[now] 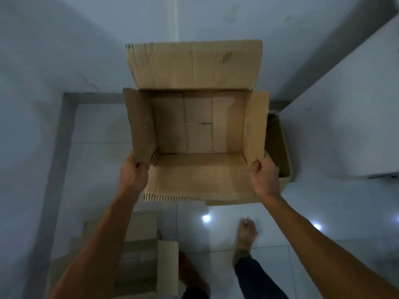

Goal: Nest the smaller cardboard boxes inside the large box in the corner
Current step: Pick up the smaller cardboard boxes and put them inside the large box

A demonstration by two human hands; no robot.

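An open brown cardboard box hangs in the air in front of me, flaps spread, its inside empty. My left hand grips its left flap at the near corner. My right hand grips its right flap at the near corner. Behind and below it, in the corner of the room, part of a larger cardboard box shows at the right, mostly hidden by the held box. More cardboard boxes lie on the floor at the lower left, partly behind my left arm.
White walls meet in a corner straight ahead. A white cabinet or ledge juts in from the right beside the corner box. The floor is glossy pale tile with light spots. My bare feet stand below the held box.
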